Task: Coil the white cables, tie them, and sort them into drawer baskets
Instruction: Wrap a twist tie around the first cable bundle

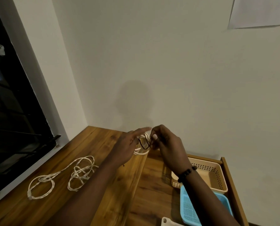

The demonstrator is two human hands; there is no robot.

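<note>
A coiled white cable [141, 152] is held up over the far part of the wooden table [103, 144]. My left hand [129, 144] holds the coil, its index finger stretched out straight. My right hand [165, 144] pinches a thin dark tie [143, 144] that loops around the coil. Two loose white cables lie on the table to the left: one in a loop [41, 185] at the near left, one tangled [82, 173] beside it.
An open drawer [230, 176] at the right holds a beige basket [216, 176] and a blue basket [190, 209]. A white object [168, 223] shows at the bottom edge. The wall stands close behind the table; a dark window is at the left.
</note>
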